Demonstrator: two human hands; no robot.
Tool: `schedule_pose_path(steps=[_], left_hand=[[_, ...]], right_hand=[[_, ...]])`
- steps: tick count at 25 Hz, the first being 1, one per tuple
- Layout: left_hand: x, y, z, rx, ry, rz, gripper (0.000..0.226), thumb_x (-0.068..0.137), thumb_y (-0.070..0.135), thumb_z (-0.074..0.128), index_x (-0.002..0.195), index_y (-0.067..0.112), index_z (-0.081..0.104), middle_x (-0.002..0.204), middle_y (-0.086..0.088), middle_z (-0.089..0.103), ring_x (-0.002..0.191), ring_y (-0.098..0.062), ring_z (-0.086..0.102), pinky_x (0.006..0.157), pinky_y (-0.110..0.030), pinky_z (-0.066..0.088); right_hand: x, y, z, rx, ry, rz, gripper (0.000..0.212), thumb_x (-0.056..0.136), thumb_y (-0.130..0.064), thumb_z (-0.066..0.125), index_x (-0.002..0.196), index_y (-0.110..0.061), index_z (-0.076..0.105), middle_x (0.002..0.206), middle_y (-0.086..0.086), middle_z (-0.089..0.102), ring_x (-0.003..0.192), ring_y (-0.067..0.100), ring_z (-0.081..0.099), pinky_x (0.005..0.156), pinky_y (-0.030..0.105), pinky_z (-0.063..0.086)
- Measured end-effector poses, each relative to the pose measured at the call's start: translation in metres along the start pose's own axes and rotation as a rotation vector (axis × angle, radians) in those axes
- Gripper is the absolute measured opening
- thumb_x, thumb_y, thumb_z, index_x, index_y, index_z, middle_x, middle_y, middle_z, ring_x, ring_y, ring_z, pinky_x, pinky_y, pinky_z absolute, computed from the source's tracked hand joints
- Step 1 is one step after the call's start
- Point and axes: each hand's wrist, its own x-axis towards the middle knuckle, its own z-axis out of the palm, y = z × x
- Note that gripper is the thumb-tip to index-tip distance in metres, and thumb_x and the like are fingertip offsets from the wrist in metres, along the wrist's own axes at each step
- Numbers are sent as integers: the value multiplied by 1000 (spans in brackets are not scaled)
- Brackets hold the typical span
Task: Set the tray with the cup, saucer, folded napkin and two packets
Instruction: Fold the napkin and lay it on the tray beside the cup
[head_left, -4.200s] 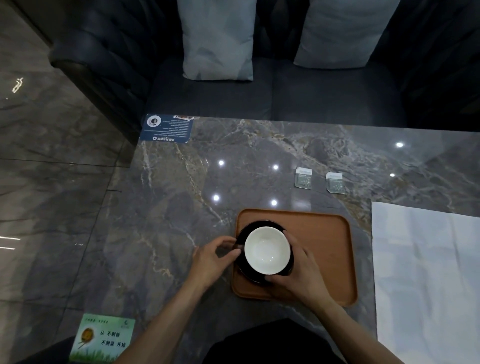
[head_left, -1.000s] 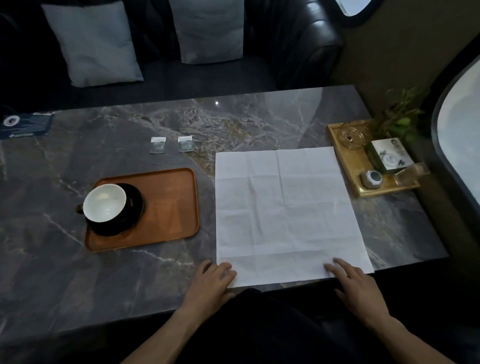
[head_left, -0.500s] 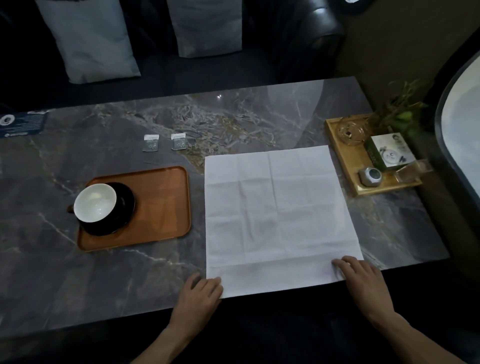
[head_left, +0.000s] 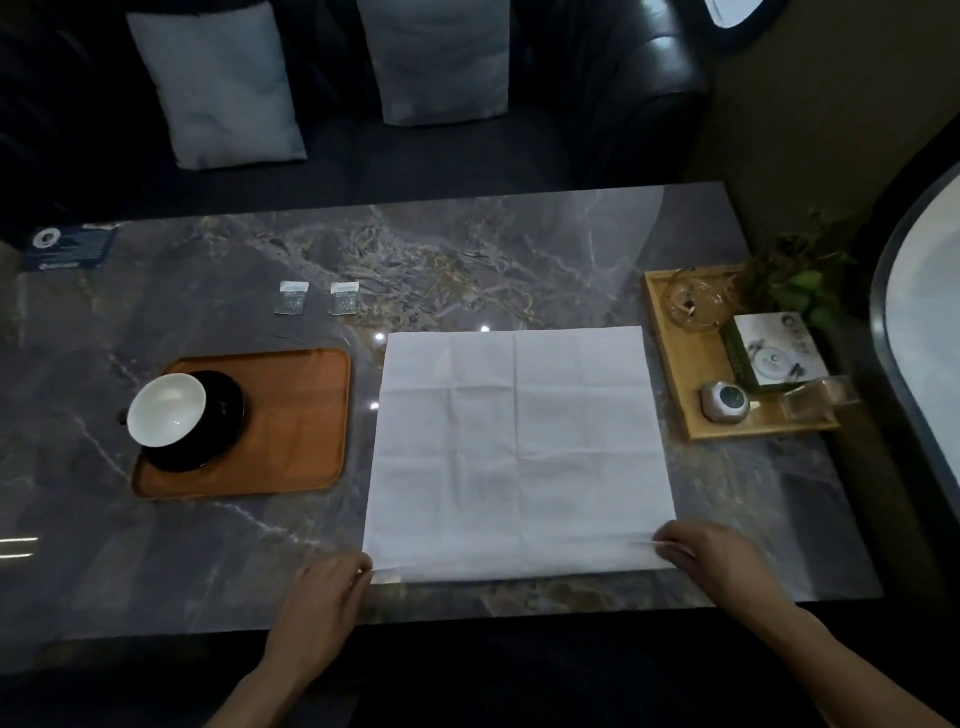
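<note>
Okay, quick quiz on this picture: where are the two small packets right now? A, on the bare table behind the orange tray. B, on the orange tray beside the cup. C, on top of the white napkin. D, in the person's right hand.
A: the two packets lie side by side on the marble table, beyond the far edge of the orange tray, touching neither it nor the napkin.

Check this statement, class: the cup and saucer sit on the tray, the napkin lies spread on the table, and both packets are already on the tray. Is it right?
Not quite. The head view shows the two packets on the table beyond the tray, not on it. The cup, saucer and napkin are as stated.
</note>
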Motion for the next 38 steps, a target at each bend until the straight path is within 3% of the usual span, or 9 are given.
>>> schedule_pose_path(steps=[3, 8, 12, 18, 21, 27, 31, 38], left_hand=[[16, 8, -8, -103, 6, -150, 14, 97, 28, 53, 85, 32, 56, 77, 14, 60, 74, -4, 54, 66, -29, 40], [49, 13, -15, -263, 53, -296, 18, 96, 21, 58, 80, 30, 54, 74, 9, 62, 72, -4, 59, 63, -39, 48], [86, 11, -23, -273, 68, -289, 12, 97, 23, 55, 86, 28, 54, 81, 7, 62, 78, -10, 60, 67, -39, 48], [138, 10, -32, -298, 65, -289, 21, 96, 19, 54, 83, 36, 51, 82, 14, 60, 80, 3, 56, 63, -25, 42], [159, 9, -39, -348, 65, -303, 23, 96, 18, 56, 80, 35, 52, 80, 13, 62, 80, 2, 57, 61, -25, 40], [200, 2, -50, -420, 74, -294, 18, 96, 21, 54, 82, 32, 54, 78, 13, 63, 74, 4, 57, 58, -25, 40], [223, -7, -49, -447, 62, -322, 9, 95, 36, 51, 89, 30, 55, 82, 19, 63, 73, 2, 58, 59, -32, 43], [274, -14, -46, -507, 37, -383, 17, 98, 26, 53, 84, 34, 53, 82, 10, 61, 75, 5, 56, 62, -27, 40]], right_hand=[[22, 7, -17, 66, -21, 23, 3, 86, -40, 67, 86, -37, 67, 80, -17, 69, 76, 3, 63, 69, 27, 50], [49, 7, -35, 99, -24, 28, 5, 86, -40, 67, 81, -37, 66, 78, -17, 69, 74, 1, 61, 60, 21, 43], [64, 7, -47, 150, -35, 45, 4, 87, -34, 68, 82, -34, 68, 82, -13, 69, 77, 6, 61, 66, 29, 47], [89, 2, -66, 154, 15, 72, 6, 89, -33, 66, 85, -29, 69, 83, -7, 70, 76, 12, 62, 64, 31, 45], [103, -3, -75, 104, 82, 19, 9, 88, -27, 69, 91, -20, 72, 86, -1, 72, 79, 19, 65, 63, 30, 42], [144, -12, -90, 71, 154, 31, 14, 90, -31, 64, 98, -21, 70, 89, -3, 67, 76, 12, 58, 63, 35, 52], [177, -13, -96, -1, 192, 32, 13, 91, -28, 63, 96, -19, 71, 89, 0, 67, 78, 13, 52, 64, 32, 43], [226, -9, -103, -61, 245, 34, 14, 93, -31, 59, 98, -22, 69, 93, -1, 69, 80, 12, 56, 68, 30, 47]])
